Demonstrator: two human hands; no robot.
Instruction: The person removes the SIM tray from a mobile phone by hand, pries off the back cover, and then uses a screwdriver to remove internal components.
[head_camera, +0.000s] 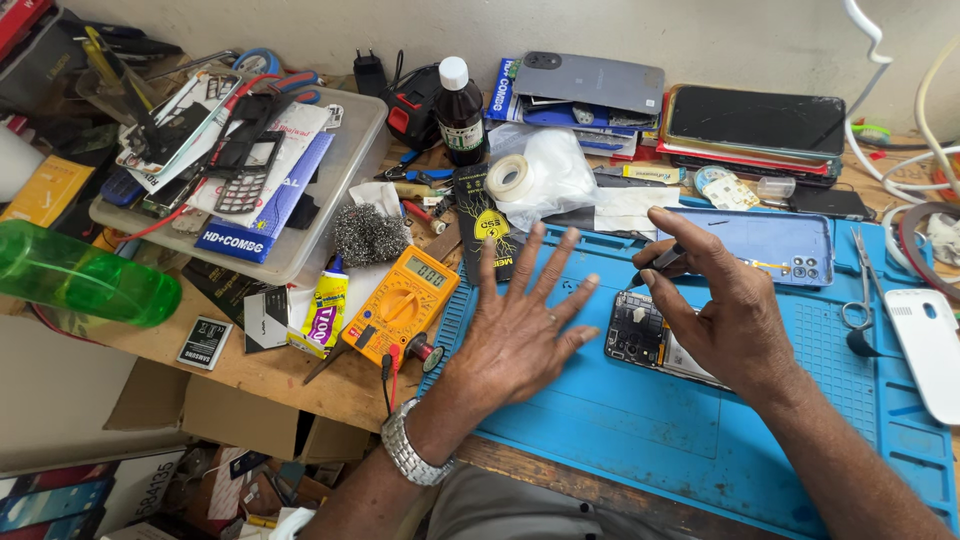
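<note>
Right hand (725, 315): fingers curled, pinching a thin dark tool (660, 262) between thumb and forefinger, tip slanting down toward the opened phone (640, 330). The palm covers the phone's right part; whether the tool tip touches the board cannot be told.

Left hand (520, 330): open, 5 fingers spread, palm flat on the mat (620, 420) just left of the phone, holding nothing. A metal-link watch (408, 450) sits on that wrist.

Phone: lies flat on the mat, back off, dark board and small parts exposed. Judged light, stiff and fragile — exposed parts would not take pressure, so the outer frame edges look like the safe place to hold it. The tool is slim and rigid, and suits a fingertip pinch.

Beyond the phone, at the mat's far edge, lies a pale blue back cover (760, 245), thin glossy plastic with a camera cluster at its right end — likely flexible and easily scratched. Right of the phone: small steel scissors (860, 290), then a white rounded casing (930, 350).

Mat: blue, matte, rubbery-looking, moulded with ribs and shallow trays.

Left of the phone, past the left hand, a yellow multimeter (400, 300) lies half on the bare wood bench, beside a yellow glue tube (325, 310) and a wad of steel wool (368, 235).
</note>
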